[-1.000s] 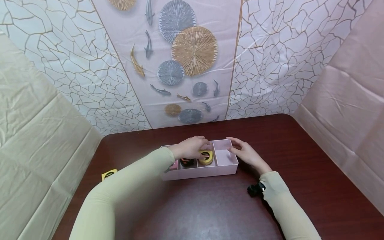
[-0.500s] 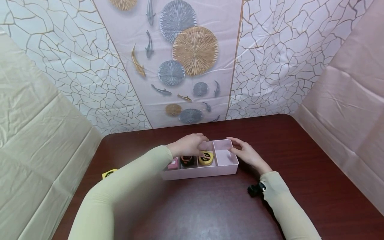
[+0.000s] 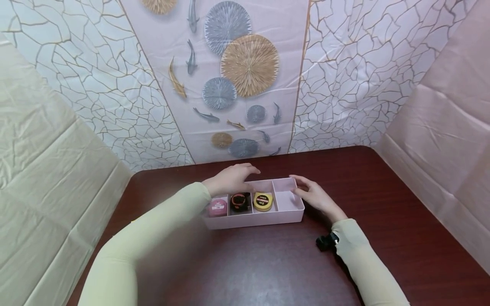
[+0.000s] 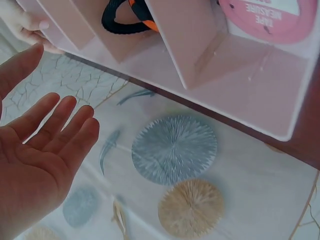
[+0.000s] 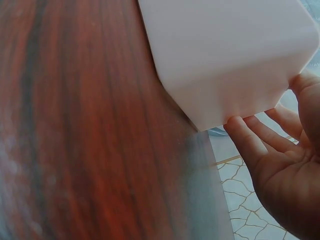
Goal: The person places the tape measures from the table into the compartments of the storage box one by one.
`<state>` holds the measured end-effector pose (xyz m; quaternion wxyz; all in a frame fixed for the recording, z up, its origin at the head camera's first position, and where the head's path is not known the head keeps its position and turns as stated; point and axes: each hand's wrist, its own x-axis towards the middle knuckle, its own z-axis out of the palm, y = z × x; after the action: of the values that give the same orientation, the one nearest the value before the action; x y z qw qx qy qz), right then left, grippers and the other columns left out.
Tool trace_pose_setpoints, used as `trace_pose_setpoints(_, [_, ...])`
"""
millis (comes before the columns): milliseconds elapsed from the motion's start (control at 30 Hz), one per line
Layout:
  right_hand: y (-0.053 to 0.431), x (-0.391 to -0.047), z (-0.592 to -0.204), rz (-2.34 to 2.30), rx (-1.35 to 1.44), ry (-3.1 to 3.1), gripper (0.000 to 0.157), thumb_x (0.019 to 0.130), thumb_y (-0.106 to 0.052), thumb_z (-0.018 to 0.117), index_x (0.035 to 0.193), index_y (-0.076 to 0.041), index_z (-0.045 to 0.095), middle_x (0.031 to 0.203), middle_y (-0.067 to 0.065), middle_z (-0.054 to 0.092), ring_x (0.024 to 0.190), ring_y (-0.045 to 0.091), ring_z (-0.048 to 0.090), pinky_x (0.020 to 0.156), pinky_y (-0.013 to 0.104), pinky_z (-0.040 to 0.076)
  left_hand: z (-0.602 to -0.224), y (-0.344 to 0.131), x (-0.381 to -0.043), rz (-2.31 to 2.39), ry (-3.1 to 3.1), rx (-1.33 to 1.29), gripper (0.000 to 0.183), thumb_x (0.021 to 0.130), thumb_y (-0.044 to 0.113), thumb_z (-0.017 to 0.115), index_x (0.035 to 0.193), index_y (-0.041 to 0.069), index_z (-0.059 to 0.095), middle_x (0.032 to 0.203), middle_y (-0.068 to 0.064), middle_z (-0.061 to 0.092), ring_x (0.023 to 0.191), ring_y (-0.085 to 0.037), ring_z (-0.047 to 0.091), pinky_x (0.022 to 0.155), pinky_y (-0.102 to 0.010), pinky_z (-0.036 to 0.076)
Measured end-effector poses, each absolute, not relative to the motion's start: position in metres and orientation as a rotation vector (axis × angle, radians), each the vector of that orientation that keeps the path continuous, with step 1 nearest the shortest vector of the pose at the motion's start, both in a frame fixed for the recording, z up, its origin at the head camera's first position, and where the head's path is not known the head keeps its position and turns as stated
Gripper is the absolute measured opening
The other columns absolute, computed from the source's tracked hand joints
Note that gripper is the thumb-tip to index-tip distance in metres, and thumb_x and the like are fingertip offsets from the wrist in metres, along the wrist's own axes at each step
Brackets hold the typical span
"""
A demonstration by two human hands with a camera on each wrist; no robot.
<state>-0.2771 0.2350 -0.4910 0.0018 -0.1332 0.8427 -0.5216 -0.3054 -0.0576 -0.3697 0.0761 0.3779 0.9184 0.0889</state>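
A pale pink divided box lies across the middle of the table. In its compartments, from the left, sit a pink tape measure, a black and orange tape measure and a yellow tape measure; the rightmost compartment holds nothing. Over the box's back left part hovers my left hand, fingers spread and holding nothing; the left wrist view shows its bare palm. At the right end, my right hand grips the box's back corner, thumb at the rim and fingers against the outer wall.
A sliver of yellow shows behind the left sleeve. A black wrist camera hangs at the right cuff. Patterned cloth stands behind the dark red table, with plain cloth on both sides.
My left hand has drawn back leftward from the yellow tape measure, uncovering the tape measures in the box. The left sleeve now covers most of the yellow thing at left. My right hand stays put.
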Motion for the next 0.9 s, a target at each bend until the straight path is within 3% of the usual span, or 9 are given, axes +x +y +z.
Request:
trace_pose_setpoints(133, [0.235,-0.278,-0.491,-1.633,-0.421,2.652,0.052,0.099,-0.009,0.061,0.149,-0.003,0.047,0.147,0.024,0.05,0.133,0.04,0.05,0.108,0.052,0.04,-0.363,-0.07,-0.305,0.299,2.779,1.122,0.055,0.092,0.033,0.072,0.141,0.013,0.058,0.14,-0.006,0.057,0.128,-0.022,0.054,0.106,-0.039,0.045])
trace_pose_setpoints(433, [0.234,-0.277,-0.491,-1.59,-0.419,2.673,0.053,0.099,-0.011,0.061,0.149,-0.003,0.046,0.146,0.025,0.05,0.131,0.04,0.051,0.106,0.05,0.043,-0.357,-0.103,-0.305,0.329,2.826,1.045,0.055,0.09,0.023,0.075,0.141,0.01,0.058,0.146,-0.013,0.053,0.133,-0.03,0.051,0.108,-0.044,0.043])
trace_pose_setpoints(900, [0.235,-0.278,-0.491,-1.585,-0.419,2.678,0.052,0.1,-0.013,0.062,0.149,-0.003,0.046,0.146,0.025,0.05,0.132,0.04,0.05,0.107,0.051,0.041,-0.348,-0.15,-0.295,0.379,2.907,0.949,0.055,0.088,0.023,0.078,0.137,0.006,0.06,0.137,-0.013,0.059,0.128,-0.03,0.055,0.107,-0.046,0.044])
